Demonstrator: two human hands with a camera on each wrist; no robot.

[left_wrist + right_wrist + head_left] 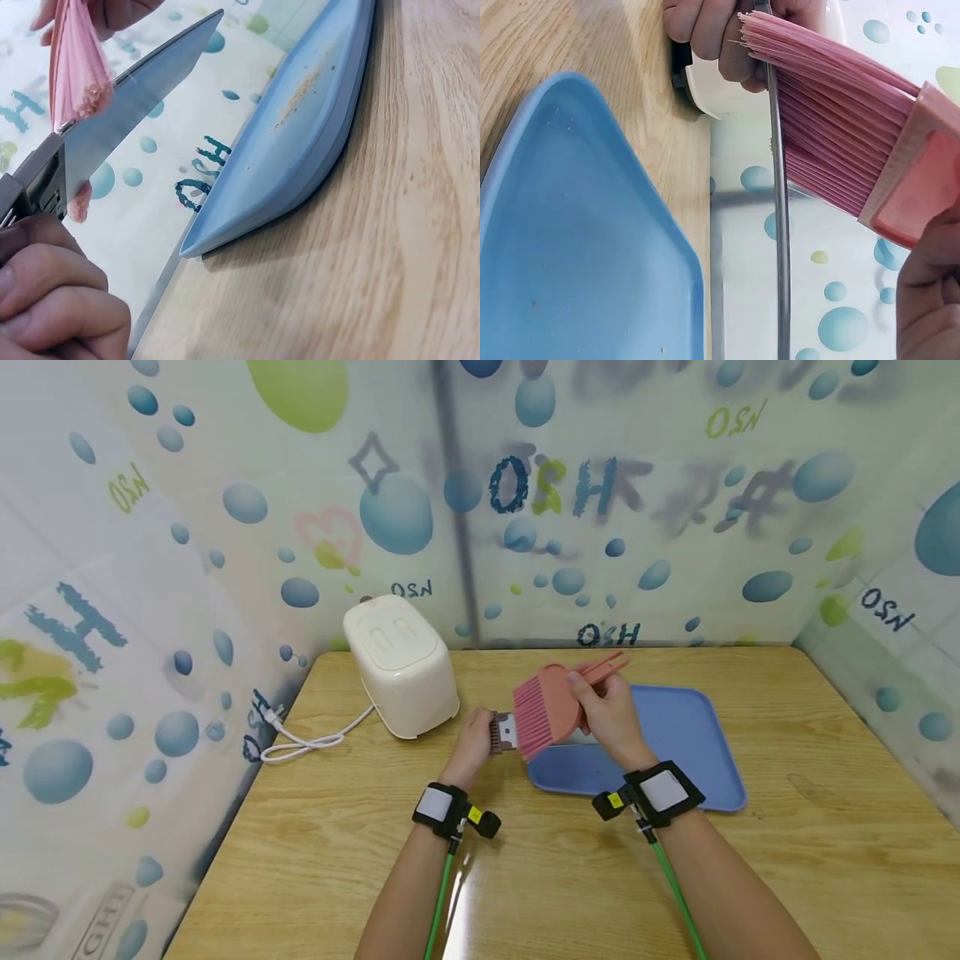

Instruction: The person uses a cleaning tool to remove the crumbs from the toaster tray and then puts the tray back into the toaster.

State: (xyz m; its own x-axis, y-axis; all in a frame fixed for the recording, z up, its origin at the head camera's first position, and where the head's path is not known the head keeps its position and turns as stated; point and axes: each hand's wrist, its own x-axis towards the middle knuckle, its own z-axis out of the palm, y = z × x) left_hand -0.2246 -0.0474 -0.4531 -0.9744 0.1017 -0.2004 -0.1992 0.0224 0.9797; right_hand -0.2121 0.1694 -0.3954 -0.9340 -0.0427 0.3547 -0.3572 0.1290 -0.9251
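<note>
My right hand (617, 718) grips the handle of a pink hand brush (561, 703), its bristles pointing left. My left hand (471, 747) holds a flat tool by its grey end; its shiny, angled-tip blade (142, 97) extends to the right above a blue tray (723, 752). The bristles lie against the blade near the grey end, and in the left wrist view bristle tips show on both sides of it. Pale crumbs (300, 97) lie in the tray, and small bits cling to the bristle ends. Much of the blade is hidden behind the brush in the head view.
A cream toaster (401, 668) stands at the back left of the wooden table (322, 877). From it a white cord (315, 743) with a plug lies toward the table's left edge. Patterned curtain-like walls (660, 527) rise behind and on both sides.
</note>
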